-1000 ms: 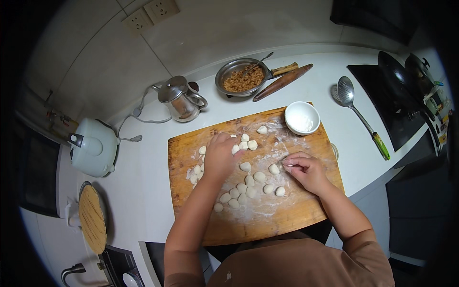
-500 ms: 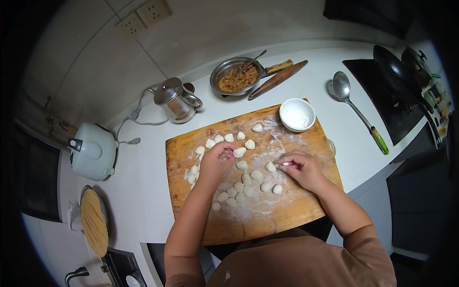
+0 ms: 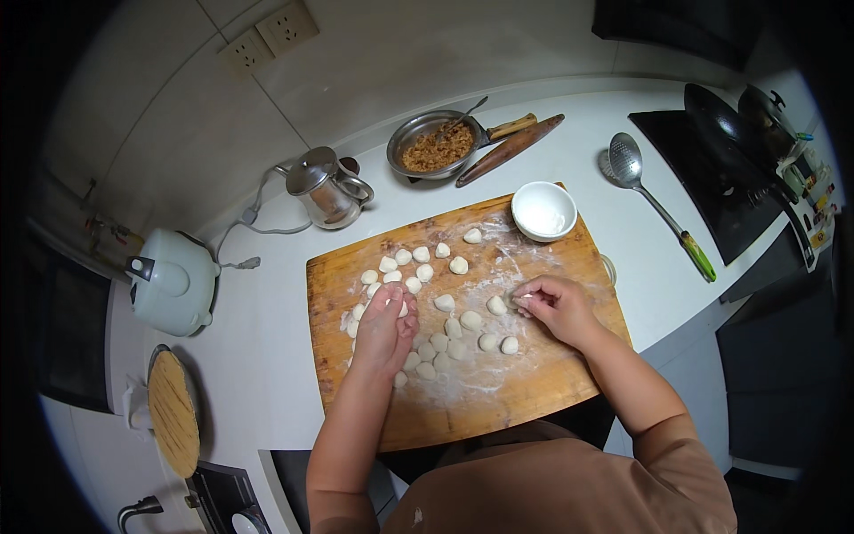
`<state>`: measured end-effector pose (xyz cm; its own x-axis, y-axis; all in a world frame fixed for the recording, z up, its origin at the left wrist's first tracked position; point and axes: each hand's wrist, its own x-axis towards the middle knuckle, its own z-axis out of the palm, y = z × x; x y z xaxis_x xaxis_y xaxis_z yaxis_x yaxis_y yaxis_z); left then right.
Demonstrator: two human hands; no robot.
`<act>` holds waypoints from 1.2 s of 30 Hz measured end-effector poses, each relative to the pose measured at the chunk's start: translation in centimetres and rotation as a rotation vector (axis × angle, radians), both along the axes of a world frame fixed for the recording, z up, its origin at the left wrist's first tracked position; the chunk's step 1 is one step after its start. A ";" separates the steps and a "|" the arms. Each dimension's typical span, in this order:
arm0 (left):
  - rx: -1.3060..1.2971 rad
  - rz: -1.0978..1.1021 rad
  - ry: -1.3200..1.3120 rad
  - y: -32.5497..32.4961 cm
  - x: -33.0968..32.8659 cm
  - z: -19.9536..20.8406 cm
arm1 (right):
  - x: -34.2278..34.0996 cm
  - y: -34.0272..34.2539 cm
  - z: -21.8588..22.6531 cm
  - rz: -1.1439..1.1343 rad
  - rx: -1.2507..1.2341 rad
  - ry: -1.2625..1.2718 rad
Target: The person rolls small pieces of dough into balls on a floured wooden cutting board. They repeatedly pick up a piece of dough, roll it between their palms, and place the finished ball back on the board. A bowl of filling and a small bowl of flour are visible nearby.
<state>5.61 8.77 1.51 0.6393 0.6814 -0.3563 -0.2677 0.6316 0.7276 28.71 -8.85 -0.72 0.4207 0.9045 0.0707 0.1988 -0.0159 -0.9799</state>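
Observation:
Small off-white dough pieces (image 3: 471,320) lie in loose groups on a flour-dusted wooden board (image 3: 498,405). My left hand (image 3: 385,331) is over the board's left part, its fingers closed around one dough piece (image 3: 403,310) that partly shows between them. Several others (image 3: 414,285) sit just beyond those fingers. Toward the board's right side, my right hand (image 3: 556,309) has thumb and fingertips pinched together. A bit of something whitish shows there, too small to name. One dough piece (image 3: 496,305) rests on the board just left of these fingertips.
A white bowl (image 3: 543,212) stands on the board's far right corner. Behind are a pan of brown filling (image 3: 436,144), a tapered rolling pin (image 3: 511,151) and a steel kettle (image 3: 328,189). A slotted ladle (image 3: 659,206) lies right, beside a black cooktop (image 3: 703,191). A pale cooker (image 3: 175,283) stands left.
My left hand has moved left and slightly toward me, with the dough piece now mostly covered by its fingers. The right hand stays pinched in nearly the same place. The view has shifted slightly.

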 end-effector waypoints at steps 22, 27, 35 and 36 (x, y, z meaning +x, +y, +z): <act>0.014 -0.038 -0.177 -5.1 -1.2 -0.7 | -4.4 -0.5 3.0 0.071 0.086 0.024; -0.050 -0.072 -0.280 -6.9 -1.3 -0.1 | -7.2 0.0 5.4 0.117 0.176 -0.264; -0.254 -0.078 -0.467 -8.8 -0.7 -0.6 | -8.9 1.4 4.0 0.112 0.356 -0.686; -0.212 -0.057 -0.421 -9.0 -0.7 -1.1 | -9.1 1.2 4.3 0.132 0.348 -0.713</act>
<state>4.87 -0.24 0.37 0.7922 0.5814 -0.1852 -0.4724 0.7765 0.4170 19.57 -7.65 3.55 0.0587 0.8204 0.5688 0.7575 0.3345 -0.5606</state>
